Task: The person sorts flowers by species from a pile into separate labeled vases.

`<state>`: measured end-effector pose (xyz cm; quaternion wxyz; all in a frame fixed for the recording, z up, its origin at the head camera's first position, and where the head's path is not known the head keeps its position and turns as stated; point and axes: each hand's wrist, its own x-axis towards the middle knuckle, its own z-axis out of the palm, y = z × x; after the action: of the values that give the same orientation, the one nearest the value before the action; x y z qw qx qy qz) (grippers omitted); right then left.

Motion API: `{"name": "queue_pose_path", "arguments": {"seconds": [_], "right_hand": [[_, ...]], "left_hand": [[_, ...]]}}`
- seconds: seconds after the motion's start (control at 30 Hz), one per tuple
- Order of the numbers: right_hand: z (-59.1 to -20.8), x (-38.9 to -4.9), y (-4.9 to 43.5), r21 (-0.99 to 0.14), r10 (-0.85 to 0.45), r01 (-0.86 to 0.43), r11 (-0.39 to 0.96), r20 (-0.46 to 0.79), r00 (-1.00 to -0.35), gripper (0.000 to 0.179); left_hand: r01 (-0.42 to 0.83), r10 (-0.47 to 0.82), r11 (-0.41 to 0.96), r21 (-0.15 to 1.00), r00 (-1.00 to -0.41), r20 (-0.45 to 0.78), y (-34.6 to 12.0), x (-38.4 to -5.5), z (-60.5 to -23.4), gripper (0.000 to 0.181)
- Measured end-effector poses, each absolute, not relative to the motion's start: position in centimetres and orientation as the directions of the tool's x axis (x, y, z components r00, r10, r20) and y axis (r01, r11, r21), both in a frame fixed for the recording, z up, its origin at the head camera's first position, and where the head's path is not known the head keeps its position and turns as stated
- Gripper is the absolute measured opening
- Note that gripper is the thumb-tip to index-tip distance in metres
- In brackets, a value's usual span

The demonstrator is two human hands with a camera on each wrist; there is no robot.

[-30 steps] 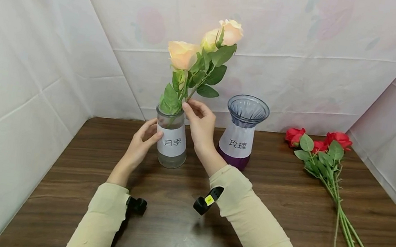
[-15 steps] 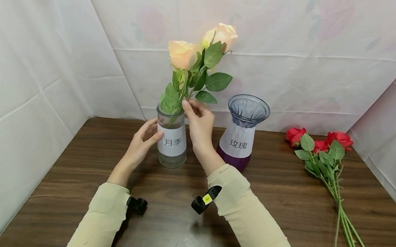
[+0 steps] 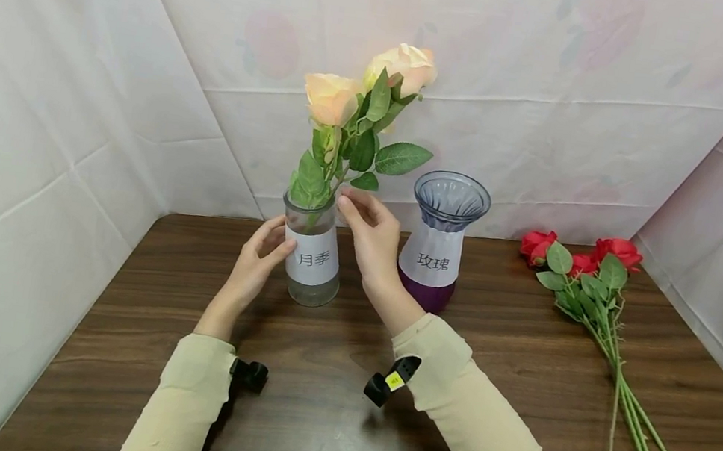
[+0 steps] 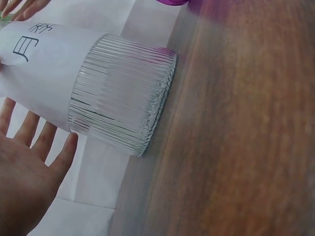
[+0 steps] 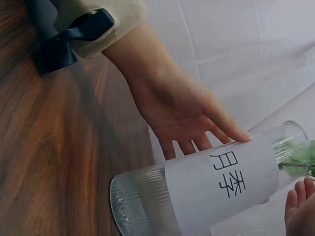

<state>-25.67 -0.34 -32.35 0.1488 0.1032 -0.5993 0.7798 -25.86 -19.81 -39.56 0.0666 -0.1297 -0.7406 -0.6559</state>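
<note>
Held the clear vase (image 3: 315,244) on the bench (image 3: 312,407) with fingers of the left hand (image 3: 253,261). Had the right hand (image 3: 374,242) beside the pale roses (image 3: 332,99) in the vase; couldn't tell if pinching a stem (image 3: 342,174). Could have tipped the vase by pushing too hard.

We grip clear vase (image 3: 313,257) with left hand (image 3: 258,254), thumb in front; right hand (image 3: 371,240) just right of its rim, fingers bent.
</note>
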Motion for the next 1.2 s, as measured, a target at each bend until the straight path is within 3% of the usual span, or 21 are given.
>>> {"name": "queue_pose_path", "arguments": {"seconds": [0.67,0.93,1.2], "right_hand": [[-31.5,-20.6,6.3,-0.891,0.028,-0.384,-0.244,0.389,-0.921,0.025],[-31.9,-19.0,9.9,-0.871,0.075,-0.412,-0.267,0.407,-0.91,0.015],[-32.4,-17.8,14.2,-0.891,0.118,-0.409,-0.196,0.392,-0.912,0.016]], "left_hand": [[0.305,0.088,0.098,0.947,-0.951,0.297,-19.8,-25.7,-39.2,0.052],[0.455,-0.003,-0.01,0.891,-0.891,0.455,-20.6,-25.3,-38.1,0.048],[0.564,-0.109,-0.086,0.821,-0.825,0.555,-21.8,-24.3,-36.2,0.042]]}}
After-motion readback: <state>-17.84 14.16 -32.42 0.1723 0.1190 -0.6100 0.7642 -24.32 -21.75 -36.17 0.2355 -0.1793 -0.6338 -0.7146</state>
